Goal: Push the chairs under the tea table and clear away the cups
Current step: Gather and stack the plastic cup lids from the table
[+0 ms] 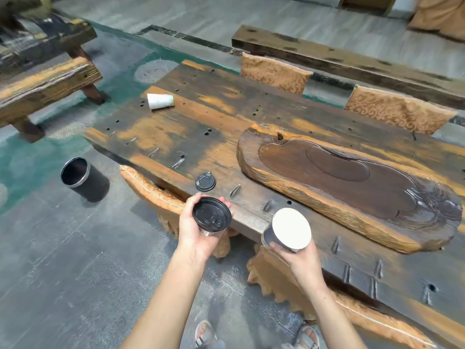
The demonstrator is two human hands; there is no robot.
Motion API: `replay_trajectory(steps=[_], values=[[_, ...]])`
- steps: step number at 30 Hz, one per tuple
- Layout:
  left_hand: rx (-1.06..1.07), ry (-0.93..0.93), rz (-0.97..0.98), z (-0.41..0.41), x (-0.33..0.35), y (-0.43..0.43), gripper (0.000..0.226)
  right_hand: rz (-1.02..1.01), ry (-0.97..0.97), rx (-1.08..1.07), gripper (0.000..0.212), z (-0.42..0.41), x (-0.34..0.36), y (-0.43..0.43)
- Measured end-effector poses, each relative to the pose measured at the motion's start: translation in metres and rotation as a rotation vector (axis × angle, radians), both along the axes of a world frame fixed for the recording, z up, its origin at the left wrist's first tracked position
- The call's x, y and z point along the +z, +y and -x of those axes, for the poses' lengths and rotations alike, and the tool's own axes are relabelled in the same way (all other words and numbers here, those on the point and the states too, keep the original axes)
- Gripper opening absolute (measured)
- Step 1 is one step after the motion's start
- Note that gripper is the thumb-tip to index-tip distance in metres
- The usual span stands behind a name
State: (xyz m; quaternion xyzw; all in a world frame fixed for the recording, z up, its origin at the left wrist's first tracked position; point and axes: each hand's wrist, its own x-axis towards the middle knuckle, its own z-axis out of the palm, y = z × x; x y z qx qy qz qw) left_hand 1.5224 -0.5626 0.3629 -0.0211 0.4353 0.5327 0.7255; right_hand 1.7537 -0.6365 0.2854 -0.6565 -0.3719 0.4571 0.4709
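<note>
My left hand (195,229) grips a cup with a black lid (211,214), tilted, at the near edge of the wooden tea table (191,127). My right hand (295,250) holds a grey paper cup (289,229) tilted so its white round end faces me. A loose black lid (205,182) lies on the table just beyond my left hand. A white paper cup (160,101) lies on its side at the table's far left. Two cushioned chairs (148,187) (334,293) on the near side are tucked under the table. Two more chair backs (274,73) (397,109) stand along the far side.
A black cylindrical bin (84,179) stands open on the floor left of the table. A carved wooden tea tray (349,182) fills the table's right half. Wooden benches (42,84) stand at the far left, and a long dark beam (339,59) lies behind the table.
</note>
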Motion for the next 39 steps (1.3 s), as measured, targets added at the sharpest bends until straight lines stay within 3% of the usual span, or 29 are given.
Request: replay_trajectory(steps=[6, 8, 11, 15, 25, 29, 33, 39], values=[[0.008, 0.006, -0.026, 0.09, 0.003, 0.009, 0.025, -0.009, -0.039, -0.031, 0.079, 0.075, -0.006, 0.022], [0.017, 0.023, -0.018, 0.114, 0.0, 0.012, 0.037, 0.005, -0.055, -0.034, 0.084, 0.094, -0.007, 0.029], [0.047, 0.007, -0.004, 0.141, -0.006, 0.023, 0.024, 0.035, -0.058, -0.037, 0.091, 0.112, -0.011, 0.051], [0.07, -0.017, 0.018, 0.168, -0.012, 0.049, 0.033, 0.058, -0.044, -0.091, 0.089, 0.13, -0.024, 0.093], [-0.058, 0.083, 0.047, 0.193, -0.024, 0.171, 0.021, 0.143, -0.01, -0.34, 0.1, 0.145, -0.066, 0.219], [-0.142, 0.107, 0.051, 0.189, -0.026, 0.221, 0.032, 0.182, -0.037, -0.454, 0.098, 0.135, -0.082, 0.244], [-0.195, 0.088, 0.045, 0.181, -0.033, 0.254, 0.018, 0.223, -0.097, -0.485, 0.098, 0.131, -0.096, 0.259], [-0.219, 0.027, 0.094, 0.189, -0.046, 0.278, 0.019, 0.286, -0.134, -0.548, 0.107, 0.134, -0.105, 0.262]])
